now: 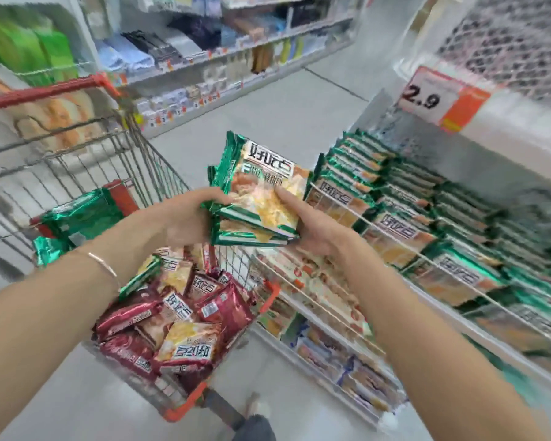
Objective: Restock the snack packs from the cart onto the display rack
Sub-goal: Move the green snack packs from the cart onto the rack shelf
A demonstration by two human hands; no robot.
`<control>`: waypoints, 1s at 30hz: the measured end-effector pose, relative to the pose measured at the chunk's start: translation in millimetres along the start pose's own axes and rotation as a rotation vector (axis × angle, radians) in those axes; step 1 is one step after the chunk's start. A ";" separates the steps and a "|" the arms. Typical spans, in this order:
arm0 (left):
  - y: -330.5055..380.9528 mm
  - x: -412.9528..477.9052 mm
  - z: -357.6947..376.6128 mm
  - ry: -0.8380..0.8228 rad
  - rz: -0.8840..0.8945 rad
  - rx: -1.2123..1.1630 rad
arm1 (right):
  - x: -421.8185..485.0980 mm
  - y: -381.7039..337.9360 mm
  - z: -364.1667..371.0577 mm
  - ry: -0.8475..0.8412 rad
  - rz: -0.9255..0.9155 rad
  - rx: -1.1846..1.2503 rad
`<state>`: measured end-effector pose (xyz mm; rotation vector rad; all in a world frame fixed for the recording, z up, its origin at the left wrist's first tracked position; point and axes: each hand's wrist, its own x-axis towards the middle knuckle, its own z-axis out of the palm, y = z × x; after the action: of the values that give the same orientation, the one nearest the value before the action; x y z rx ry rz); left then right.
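Head view, restock maybe halfway?
Left hand (185,218) and right hand (315,232) grip a green pack stack (261,198); display rack (519,151) looks full-ish, red packs (178,323) wait in cart (159,160).

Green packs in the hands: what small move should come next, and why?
Probably shift the green packs rightward onto the green row on the rack: left hand and right hand hold them over the cart, beside that matching row.
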<state>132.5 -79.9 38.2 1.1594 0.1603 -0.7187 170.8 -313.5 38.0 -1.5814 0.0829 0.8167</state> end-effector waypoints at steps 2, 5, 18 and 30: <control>19.6 23.2 39.9 -0.049 0.033 0.064 | -19.2 -3.3 -36.8 0.127 -0.037 0.099; 47.1 62.8 98.9 -0.085 0.029 0.189 | -49.4 -9.2 -88.1 0.230 -0.099 0.185; 64.1 258.6 238.3 -0.212 0.274 0.502 | -69.3 -3.8 -279.1 0.816 -0.292 -0.023; 70.0 375.9 254.2 -0.066 0.680 0.948 | -10.1 14.7 -359.3 0.870 -0.539 -0.478</control>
<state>401.8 -451.4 21.9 1.9368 -0.6795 -0.1883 316.3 -641.7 14.9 -2.1787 0.0815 -0.3354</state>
